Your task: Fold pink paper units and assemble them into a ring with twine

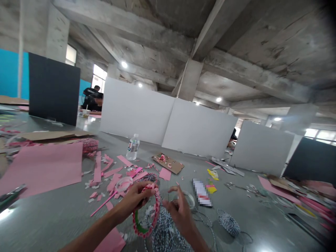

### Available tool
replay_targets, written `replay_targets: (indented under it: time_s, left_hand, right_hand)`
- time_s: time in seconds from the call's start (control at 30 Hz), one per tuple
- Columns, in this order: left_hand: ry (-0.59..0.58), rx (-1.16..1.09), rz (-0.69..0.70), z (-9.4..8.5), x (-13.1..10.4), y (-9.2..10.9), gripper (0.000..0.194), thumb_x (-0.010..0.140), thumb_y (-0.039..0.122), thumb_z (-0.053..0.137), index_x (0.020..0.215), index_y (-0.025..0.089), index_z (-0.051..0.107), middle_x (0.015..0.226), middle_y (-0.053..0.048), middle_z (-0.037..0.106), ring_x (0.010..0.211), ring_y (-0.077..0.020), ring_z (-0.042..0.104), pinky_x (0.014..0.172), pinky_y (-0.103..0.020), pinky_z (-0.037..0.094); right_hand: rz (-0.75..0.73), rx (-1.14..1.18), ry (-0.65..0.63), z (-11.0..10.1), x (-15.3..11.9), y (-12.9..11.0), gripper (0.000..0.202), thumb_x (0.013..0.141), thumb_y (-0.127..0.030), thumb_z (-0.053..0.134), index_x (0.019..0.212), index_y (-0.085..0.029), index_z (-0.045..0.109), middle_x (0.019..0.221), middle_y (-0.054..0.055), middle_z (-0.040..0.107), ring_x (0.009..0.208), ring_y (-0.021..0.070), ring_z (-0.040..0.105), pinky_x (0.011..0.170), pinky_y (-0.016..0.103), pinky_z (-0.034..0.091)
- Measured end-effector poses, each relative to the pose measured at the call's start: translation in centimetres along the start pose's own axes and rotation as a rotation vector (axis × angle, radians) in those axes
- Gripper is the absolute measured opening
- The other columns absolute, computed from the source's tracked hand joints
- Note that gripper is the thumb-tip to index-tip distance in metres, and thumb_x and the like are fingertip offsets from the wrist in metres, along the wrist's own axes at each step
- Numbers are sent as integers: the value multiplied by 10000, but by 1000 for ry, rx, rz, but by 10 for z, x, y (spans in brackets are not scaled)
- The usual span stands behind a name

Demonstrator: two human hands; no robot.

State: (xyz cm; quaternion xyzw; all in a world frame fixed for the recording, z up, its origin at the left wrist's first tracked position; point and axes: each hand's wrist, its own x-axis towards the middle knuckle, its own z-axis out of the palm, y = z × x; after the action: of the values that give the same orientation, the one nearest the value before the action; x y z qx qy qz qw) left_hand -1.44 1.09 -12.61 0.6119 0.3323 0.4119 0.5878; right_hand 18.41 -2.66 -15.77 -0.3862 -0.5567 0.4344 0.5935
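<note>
My left hand point(140, 196) pinches the top of a ring point(157, 213) edged in pink and red, with green on its inner side. The ring hangs upright over a tangled heap of grey-and-white cord point(168, 232). Just right of the ring is my right hand point(180, 210), its thumb and index finger apart and nothing visible between them. Behind it lies a roll of clear tape point(188, 200). A second roll of tape point(124, 183) rests among pink paper scraps point(114, 180) beyond my left hand.
A water bottle point(133, 147) stands near white partition boards point(136, 108). Cardboard point(168, 163), a phone-like slab point(201, 192) and a ball of cord point(228, 222) lie ahead and right. Pink sheet point(52, 168) and pliers-like tool point(12, 196) lie left. People point(92, 98) are in the background.
</note>
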Motion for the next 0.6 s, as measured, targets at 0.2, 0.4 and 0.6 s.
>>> replay_targets:
  time_s: [0.2,0.4,0.6]
  left_hand:
    - [48,10,-54,1,0,4,521,682,616,746,940,177,634,500,105,390,446,-70,262,406,-178,134]
    - [31,10,-39,1,1,5,535,686,645,728,921,173,638,507,100,399,447,-71,280,409,-175,147]
    - [31,-13,-24,1,-1,7,522,712,613,735,962,166,634,547,92,412,472,-72,294,426,-182,145]
  right_hand:
    - [-78,-189,-76,1,3,-2,499,867,-632,605,634,-193,648,541,-41,466,469,103,340,450,239,258]
    - [-14,414,275,-15,13,-8,397,672,-516,814,567,-219,572,741,10,656,808,194,642,744,292,541]
    - [70,197,185,-13,8,1,455,682,-554,818,668,-249,481,437,-157,248,349,67,202,368,210,322]
